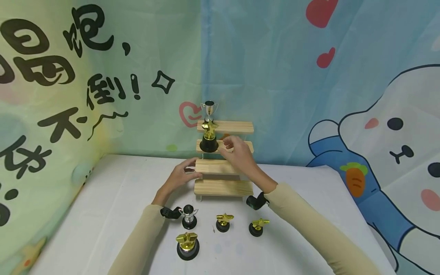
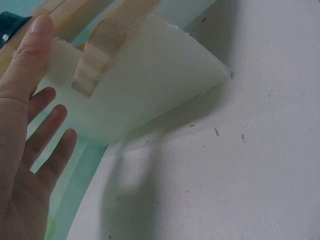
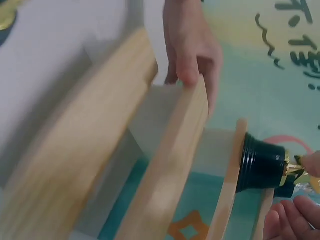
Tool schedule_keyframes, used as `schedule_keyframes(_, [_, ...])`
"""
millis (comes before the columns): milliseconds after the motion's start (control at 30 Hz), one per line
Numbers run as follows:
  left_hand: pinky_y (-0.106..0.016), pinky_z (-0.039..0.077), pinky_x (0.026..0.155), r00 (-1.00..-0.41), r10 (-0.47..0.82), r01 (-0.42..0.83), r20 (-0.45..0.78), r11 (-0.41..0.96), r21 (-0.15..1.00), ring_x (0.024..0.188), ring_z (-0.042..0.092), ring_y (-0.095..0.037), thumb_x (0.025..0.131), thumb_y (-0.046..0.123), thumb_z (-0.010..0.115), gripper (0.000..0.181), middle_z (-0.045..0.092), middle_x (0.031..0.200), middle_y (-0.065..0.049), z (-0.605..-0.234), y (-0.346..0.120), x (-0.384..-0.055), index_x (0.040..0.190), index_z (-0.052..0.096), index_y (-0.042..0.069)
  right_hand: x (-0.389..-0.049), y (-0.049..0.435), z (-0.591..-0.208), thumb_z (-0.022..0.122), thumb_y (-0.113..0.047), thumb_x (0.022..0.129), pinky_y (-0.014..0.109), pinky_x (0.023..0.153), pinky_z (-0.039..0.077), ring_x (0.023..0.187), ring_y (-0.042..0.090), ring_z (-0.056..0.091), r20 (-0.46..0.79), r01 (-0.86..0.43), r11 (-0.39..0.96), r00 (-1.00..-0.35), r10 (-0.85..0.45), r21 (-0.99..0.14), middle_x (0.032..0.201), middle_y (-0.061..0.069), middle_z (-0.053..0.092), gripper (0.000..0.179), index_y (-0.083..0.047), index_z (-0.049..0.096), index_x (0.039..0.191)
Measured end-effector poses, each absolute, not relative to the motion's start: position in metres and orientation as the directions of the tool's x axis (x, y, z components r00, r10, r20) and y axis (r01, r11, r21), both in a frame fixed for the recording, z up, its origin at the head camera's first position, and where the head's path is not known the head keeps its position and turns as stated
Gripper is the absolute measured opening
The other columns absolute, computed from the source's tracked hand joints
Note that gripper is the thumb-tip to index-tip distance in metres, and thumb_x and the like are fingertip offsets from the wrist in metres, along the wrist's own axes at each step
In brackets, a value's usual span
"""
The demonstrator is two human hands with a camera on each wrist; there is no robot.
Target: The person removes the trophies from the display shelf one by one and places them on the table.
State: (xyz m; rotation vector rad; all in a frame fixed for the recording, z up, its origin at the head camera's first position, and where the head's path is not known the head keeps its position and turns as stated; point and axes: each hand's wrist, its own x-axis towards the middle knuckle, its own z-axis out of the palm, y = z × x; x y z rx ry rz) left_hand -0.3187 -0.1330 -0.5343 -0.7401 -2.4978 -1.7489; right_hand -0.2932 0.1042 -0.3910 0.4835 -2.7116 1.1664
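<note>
A gold star trophy [image 1: 209, 139] with a black base stands on an upper step of the wooden tiered display stand [image 1: 223, 187]. Beside it, my right hand [image 1: 237, 154] has its fingers loosely bent; in the right wrist view its thumb [image 3: 313, 163] overlaps the gold star, with no clear grip visible. At the stand's left side is my left hand [image 1: 180, 175], its thumb [image 2: 35, 47] against a step's end and its other fingers spread by the translucent side panel [image 2: 145, 80]. A silver cup trophy [image 1: 209, 109] stands on the top step, partly hidden by the star trophy.
On the white table [image 1: 292, 236], in front of the stand, are a small silver cup trophy [image 1: 189, 217], a larger gold trophy [image 1: 187, 246] and two small gold trophies [image 1: 223, 222] [image 1: 256, 227]. A printed cloth backdrop [image 1: 268, 95] hangs behind the stand.
</note>
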Motion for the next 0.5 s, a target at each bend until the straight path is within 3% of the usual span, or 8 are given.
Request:
schedule_keyframes(233, [-0.046,0.053,0.103,-0.892,0.373,0.366,0.255,0.263,0.893,0.121,0.057,-0.034,0.082,0.020,0.078,0.070,0.059,0.131,-0.017,-0.537,-0.134,-0.317,0.141,0.046,0.002,-0.320,0.087,-0.394,0.070,-0.035,0.090,0.046,0.088,0.054,0.110,0.033,0.058,0.209,-0.309,0.676,-0.951,-0.228,-0.669,0.120,0.019,0.058,0.056,0.000,0.054,0.131])
schedule_keyframes(500, [-0.045,0.053,0.103,-0.889,0.372,0.374,0.268,0.252,0.893,0.122,0.056,-0.034,0.081,0.020,0.078,0.071,0.058,0.132,-0.018,-0.535,-0.133,-0.317,0.141,0.046,-0.001,-0.331,0.074,-0.393,0.072,-0.034,0.087,0.042,0.085,0.056,0.105,0.032,0.060,0.192,-0.294,0.697,-0.956,-0.222,-0.654,0.120,0.018,0.059,0.058,0.000,0.053,0.130])
